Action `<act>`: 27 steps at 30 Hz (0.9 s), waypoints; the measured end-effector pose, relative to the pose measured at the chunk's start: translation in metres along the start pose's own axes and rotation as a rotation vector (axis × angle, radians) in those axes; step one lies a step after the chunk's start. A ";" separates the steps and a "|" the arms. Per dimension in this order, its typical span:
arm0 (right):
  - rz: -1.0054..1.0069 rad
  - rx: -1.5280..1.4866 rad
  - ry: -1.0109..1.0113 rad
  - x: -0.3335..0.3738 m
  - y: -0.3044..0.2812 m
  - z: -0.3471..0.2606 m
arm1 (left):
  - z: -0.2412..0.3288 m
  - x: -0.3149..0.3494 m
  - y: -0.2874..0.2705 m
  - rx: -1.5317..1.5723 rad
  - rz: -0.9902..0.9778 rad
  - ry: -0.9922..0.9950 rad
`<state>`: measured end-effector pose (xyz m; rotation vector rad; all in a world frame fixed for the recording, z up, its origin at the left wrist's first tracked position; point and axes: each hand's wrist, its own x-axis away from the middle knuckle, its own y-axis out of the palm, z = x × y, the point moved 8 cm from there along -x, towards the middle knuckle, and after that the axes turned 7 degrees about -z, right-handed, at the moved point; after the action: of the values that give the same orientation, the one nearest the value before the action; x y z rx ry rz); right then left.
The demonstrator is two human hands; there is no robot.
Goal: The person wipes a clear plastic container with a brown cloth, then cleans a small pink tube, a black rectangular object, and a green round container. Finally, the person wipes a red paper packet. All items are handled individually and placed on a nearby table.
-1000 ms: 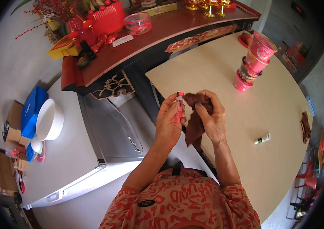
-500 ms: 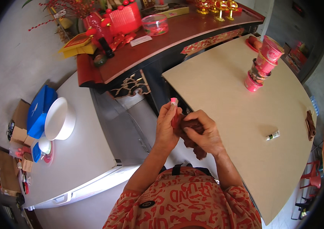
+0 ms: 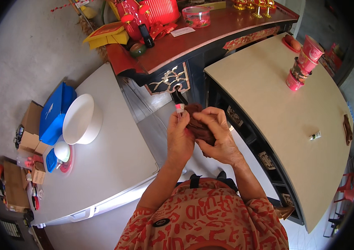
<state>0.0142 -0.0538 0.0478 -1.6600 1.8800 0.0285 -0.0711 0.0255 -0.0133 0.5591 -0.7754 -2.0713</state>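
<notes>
My left hand point(image 3: 180, 141) is closed round a slim red container with a pink and white top point(image 3: 180, 109), held upright with the top above my thumb. Most of its body is hidden by my fingers and the cloth. Bunched beside it is a dark brown cloth point(image 3: 200, 125), gripped by my right hand point(image 3: 222, 139) and pressed against the container. Both hands are close together in front of my body, over the gap between two tables.
To the left, a grey-white table point(image 3: 114, 154) carries a white basin point(image 3: 83, 118) and a blue box point(image 3: 57, 112). On the beige table point(image 3: 268, 100) at right stand stacked pink tubs point(image 3: 304, 62) and a small tube point(image 3: 315, 135). A red-brown altar table point(image 3: 168, 54) runs across the back.
The surroundings have shifted rightward in view, showing more of the beige table's dark side. The brown cloth, which hung below my right hand, is now gathered higher beside the red container.
</notes>
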 end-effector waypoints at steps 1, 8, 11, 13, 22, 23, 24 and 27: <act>0.099 0.086 0.001 0.003 -0.003 -0.004 | 0.007 0.002 -0.006 0.038 0.088 0.069; 0.009 -0.399 0.430 0.066 0.027 0.059 | 0.032 0.008 -0.027 0.073 0.122 0.099; 0.238 -0.592 0.052 0.061 0.002 0.025 | 0.010 0.009 -0.034 0.072 0.018 -0.049; 0.308 -0.745 -0.079 0.051 0.001 0.004 | -0.010 0.016 -0.026 0.062 -0.002 -0.184; 0.506 -0.565 0.114 0.051 -0.001 -0.002 | -0.015 0.029 -0.002 0.336 -0.246 -0.253; 0.456 -0.446 0.126 0.045 0.003 -0.005 | -0.018 0.032 -0.005 0.227 -0.138 -0.245; 0.412 -0.125 0.095 0.039 0.009 -0.008 | -0.016 0.033 -0.002 0.202 -0.138 -0.232; 0.427 0.337 0.026 0.025 0.029 -0.029 | -0.016 0.033 0.003 0.239 -0.173 -0.218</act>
<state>-0.0248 -0.0812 0.0487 -1.0257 2.0924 -0.1282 -0.0782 -0.0084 -0.0261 0.5517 -1.1472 -2.2393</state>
